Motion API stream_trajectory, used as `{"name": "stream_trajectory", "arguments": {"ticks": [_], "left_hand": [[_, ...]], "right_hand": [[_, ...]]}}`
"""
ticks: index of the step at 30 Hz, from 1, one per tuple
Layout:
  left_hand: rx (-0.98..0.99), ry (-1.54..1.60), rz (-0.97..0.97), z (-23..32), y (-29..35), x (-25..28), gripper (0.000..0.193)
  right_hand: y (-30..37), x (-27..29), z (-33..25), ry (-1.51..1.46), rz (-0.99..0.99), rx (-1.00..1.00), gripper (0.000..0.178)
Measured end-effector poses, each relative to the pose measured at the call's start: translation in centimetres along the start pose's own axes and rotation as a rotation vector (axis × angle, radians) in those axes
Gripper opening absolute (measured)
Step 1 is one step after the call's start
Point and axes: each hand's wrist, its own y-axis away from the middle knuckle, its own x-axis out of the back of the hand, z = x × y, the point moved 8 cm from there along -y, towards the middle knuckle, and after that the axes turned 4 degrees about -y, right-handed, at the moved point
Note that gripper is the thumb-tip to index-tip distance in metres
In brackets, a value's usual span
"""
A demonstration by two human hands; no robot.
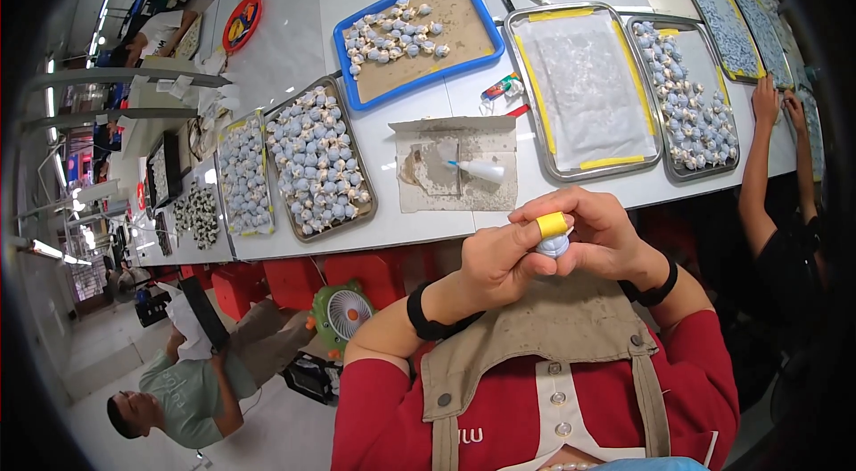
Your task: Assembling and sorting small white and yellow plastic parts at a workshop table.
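Close in front of my chest, my left hand (499, 262) and my right hand (606, 235) meet, fingers closed around a small pale-blue rounded piece (553, 245). Both hands pinch it, and the fingers cover part of it. A yellow band (551, 224) sits at the fingertips just above the piece; it looks wrapped around a finger. Just beyond my hands, a white squeeze bottle with a blue tip (481, 170) lies on a stained grey cardboard sheet (419, 196) on the white table.
Metal trays of similar blue-and-cream pieces (316, 159) stand left and right (691, 106). Further back is a blue-rimmed tray (343, 52). A paper-lined tray (593, 88) is nearer right. A co-worker's arms (758, 168) reach in at right; another person (192, 382) is lower left.
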Motion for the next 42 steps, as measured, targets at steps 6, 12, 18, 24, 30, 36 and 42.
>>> {"name": "stream_trajectory", "arguments": {"ticks": [6, 12, 18, 24, 30, 36, 42], "left_hand": [[-0.019, 0.037, 0.010, 0.4, 0.4, 0.2, 0.033], [0.048, 0.160, -0.004, -0.3, 1.0, 0.3, 0.029], [0.050, 0.162, -0.003, 0.1, 1.3, 1.6, 0.031], [0.160, 0.160, 0.058, -2.5, 2.0, 2.9, 0.034], [0.430, 0.335, 0.107, -7.2, 3.2, 3.7, 0.032], [0.671, 0.484, 0.328, -14.9, 6.9, 6.2, 0.030], [0.694, -0.113, 0.945, -18.1, 16.3, 20.1, 0.025]], "right_hand": [[-0.2, -0.3, -0.6, 0.048, -0.028, 0.100, 0.043], [-0.8, -0.4, -0.6, 0.080, -0.072, 0.113, 0.039], [-1.7, -1.7, -0.4, 0.005, -0.094, 0.141, 0.039], [-2.8, -1.6, 2.8, -0.157, 0.000, -0.073, 0.031], [-4.6, -1.7, 8.0, -0.400, 0.033, -0.281, 0.022], [-4.6, 0.3, 11.5, -0.037, 0.170, -0.411, 0.032], [-3.2, 4.2, 12.5, 0.025, 0.235, -0.525, 0.026]]}}
